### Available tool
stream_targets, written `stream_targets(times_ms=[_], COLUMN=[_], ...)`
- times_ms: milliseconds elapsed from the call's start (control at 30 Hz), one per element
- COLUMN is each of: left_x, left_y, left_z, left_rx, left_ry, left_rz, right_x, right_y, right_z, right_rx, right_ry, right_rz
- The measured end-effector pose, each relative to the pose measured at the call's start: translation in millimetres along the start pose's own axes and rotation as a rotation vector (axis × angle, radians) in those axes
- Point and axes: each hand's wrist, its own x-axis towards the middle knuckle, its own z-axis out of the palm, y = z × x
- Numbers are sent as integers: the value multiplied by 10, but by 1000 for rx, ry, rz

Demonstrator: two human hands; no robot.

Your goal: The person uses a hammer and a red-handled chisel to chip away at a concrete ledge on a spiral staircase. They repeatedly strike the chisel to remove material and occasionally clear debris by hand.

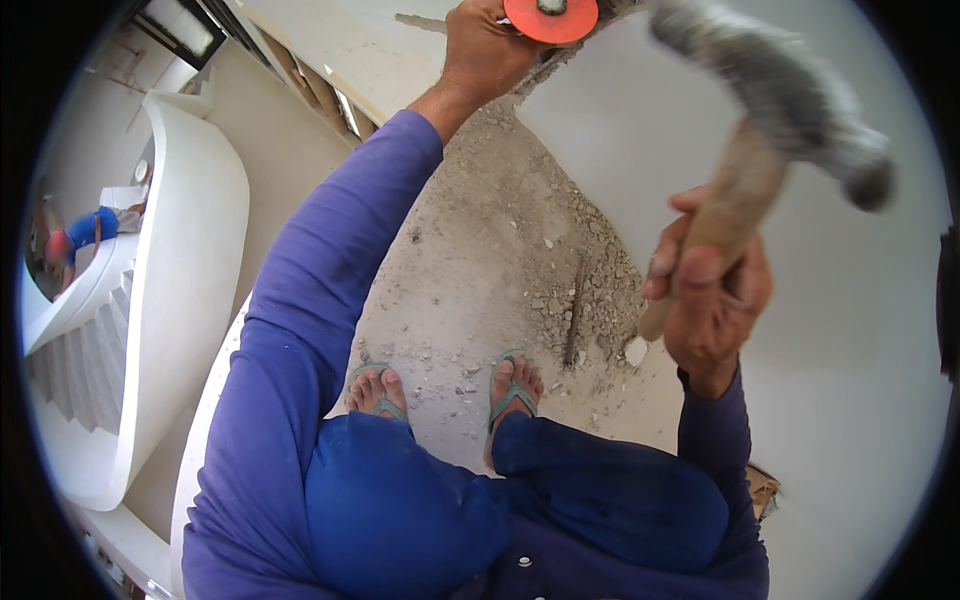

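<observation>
- Head view: the chisel with a round red hand guard point(552, 24) is at the top edge, ahead of the person, in the left hand point(488, 52); the right hand point(712, 300) is well apart from it, lower and to the right.
- The left hand is curled beneath the guard; the disc hides part of the fingers, so how tight the hold is I cannot tell.
- The right hand is wrapped round the lower handle of a wooden-handled hammer point(738, 190), whose butt pokes out below the fingers.
- The key relation: the blurred hammer head lies right of the guard, with a gap between; its long axis slants from upper left to lower right, the upper-left end nearer the guard.
- The guard's face and pale hub show to the camera; the chisel's shaft and tip are hidden, so its exact axis I cannot tell.
- A broken edge point(542, 72) runs close beside the left hand, bordering the smooth grey surface point(610, 120).
- Open room lies between guard and hammer; rubble point(600, 270) covers the floor below, ahead of the sandalled feet point(513, 385).
</observation>
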Motion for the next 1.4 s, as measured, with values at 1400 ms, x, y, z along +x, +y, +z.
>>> stream_targets(times_ms=[1400], left_x=[-287], left_y=[94], left_z=[-556], left_rx=[-61], left_ry=[364], left_rz=[-316], right_x=[-1039], right_y=[1047], right_z=[612], right_rx=[-293], right_ry=[-436], right_rz=[575])
